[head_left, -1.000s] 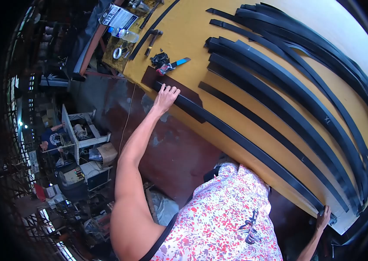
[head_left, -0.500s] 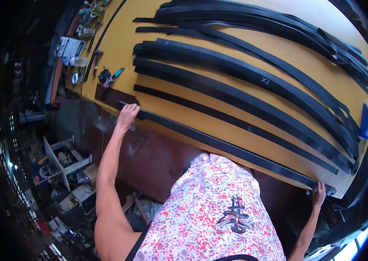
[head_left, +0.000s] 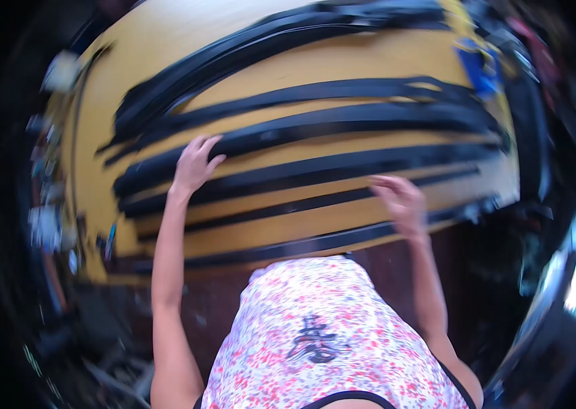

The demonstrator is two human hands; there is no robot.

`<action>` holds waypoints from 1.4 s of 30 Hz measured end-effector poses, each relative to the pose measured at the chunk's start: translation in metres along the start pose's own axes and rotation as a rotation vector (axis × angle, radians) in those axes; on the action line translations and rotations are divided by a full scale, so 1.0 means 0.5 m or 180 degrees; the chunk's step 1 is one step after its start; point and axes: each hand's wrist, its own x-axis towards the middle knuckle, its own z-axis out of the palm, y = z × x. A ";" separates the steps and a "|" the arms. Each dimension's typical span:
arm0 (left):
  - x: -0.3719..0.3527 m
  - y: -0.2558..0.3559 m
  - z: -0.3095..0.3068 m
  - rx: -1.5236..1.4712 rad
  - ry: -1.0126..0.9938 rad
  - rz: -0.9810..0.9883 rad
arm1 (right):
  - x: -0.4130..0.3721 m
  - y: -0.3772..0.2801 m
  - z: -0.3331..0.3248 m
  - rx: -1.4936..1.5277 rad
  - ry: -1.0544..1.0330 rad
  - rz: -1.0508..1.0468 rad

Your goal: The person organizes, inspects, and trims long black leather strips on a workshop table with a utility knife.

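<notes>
Long black strips lie side by side across the yellow tabletop (head_left: 247, 247), blurred by motion. My left hand (head_left: 196, 165) is over the left part of a thick strip stack (head_left: 342, 123), thumb and fingers apart and nothing in them. My right hand (head_left: 403, 204) hovers with fingers stretched out and overlaps the thin strip (head_left: 281, 208) in this view. Between these runs another strip stack (head_left: 322, 174). The nearest strip (head_left: 322, 243) lies along the table's front edge, below both hands and held by neither.
A large bundle of black strips (head_left: 233, 61) curves across the far side. Blue-handled scissors (head_left: 480, 68) hang at the right edge. Along the left edge are a thin dark rod (head_left: 82, 116) and small blurred items, with a small blue tool (head_left: 111, 238) near the front corner.
Both hands have let go of the nearest strip's ends and moved up over the table, closer together. The view has turned, so the strips now slope upward to the right.
</notes>
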 end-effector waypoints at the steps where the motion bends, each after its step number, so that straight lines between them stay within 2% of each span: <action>1: 0.027 0.004 0.025 0.0105 -0.0124 0.0168 | 0.013 0.011 0.043 0.0169 -0.0099 -0.0250; 2: 0.043 0.000 0.051 0.0158 -0.0265 0.0203 | 0.019 -0.006 0.082 0.0810 -0.0374 0.0053; 5: 0.074 -0.005 0.069 0.0182 -0.0467 0.0251 | 0.041 -0.028 0.181 0.2379 -0.0615 0.0186; 7: 0.081 0.005 0.056 0.0173 -0.0403 0.0307 | 0.053 -0.033 0.240 0.3367 -0.0720 0.0792; 9: 0.086 0.011 0.030 -0.0359 -0.0819 -0.0086 | 0.064 -0.034 0.274 0.3722 -0.1033 0.1258; 11: 0.088 0.055 -0.038 -0.0900 -0.1118 -0.0512 | 0.072 -0.034 0.290 0.4066 -0.1623 0.1536; 12: 0.086 0.059 -0.062 -0.1094 -0.1115 -0.0440 | 0.079 -0.039 0.295 0.4094 -0.1589 0.1494; 14: 0.085 0.072 -0.106 -0.1924 -0.1183 -0.0622 | 0.093 -0.051 0.307 0.4653 -0.1683 0.1832; 15: 0.086 0.086 -0.136 -0.2159 -0.1178 -0.0654 | 0.104 -0.057 0.310 0.4937 -0.1462 0.1761; 19: 0.073 0.093 -0.255 -0.2366 -0.1151 -0.0649 | 0.196 -0.027 0.261 0.5367 0.0112 0.1684; 23: 0.012 0.061 -0.355 -0.2350 -0.0967 -0.0865 | 0.238 0.022 0.027 0.5725 0.1183 0.0823; 24: -0.009 0.039 -0.376 -0.2301 -0.0942 -0.0918 | 0.239 0.047 -0.047 0.5223 0.1115 0.0494; 25: -0.033 0.013 -0.392 -0.2254 -0.0915 -0.0976 | 0.233 0.040 -0.121 0.5044 0.1556 0.0388; 27: -0.093 -0.056 -0.420 -0.1849 -0.1056 -0.1043 | 0.220 0.059 -0.258 0.4703 0.1874 0.0051; 29: -0.141 -0.062 -0.436 -0.1885 -0.1278 -0.1304 | 0.185 0.076 -0.375 0.3830 0.1845 -0.0266; 33: -0.225 -0.077 -0.419 -0.1825 -0.1629 -0.1897 | 0.109 0.120 -0.524 0.2955 0.2171 -0.0531; 35: -0.262 -0.083 -0.388 -0.1775 -0.1727 -0.2123 | 0.072 0.160 -0.556 0.2986 0.2535 -0.0182; 37: -0.297 -0.091 -0.336 -0.1733 -0.1857 -0.2144 | 0.048 0.223 -0.565 0.2810 0.2593 0.0037; 39: -0.339 -0.121 -0.275 -0.1485 -0.2032 -0.1940 | 0.039 0.341 -0.555 0.1140 0.2879 0.1232; 42: -0.364 -0.111 -0.211 -0.1390 -0.2197 -0.2038 | 0.032 0.508 -0.495 -0.0112 0.3211 0.1638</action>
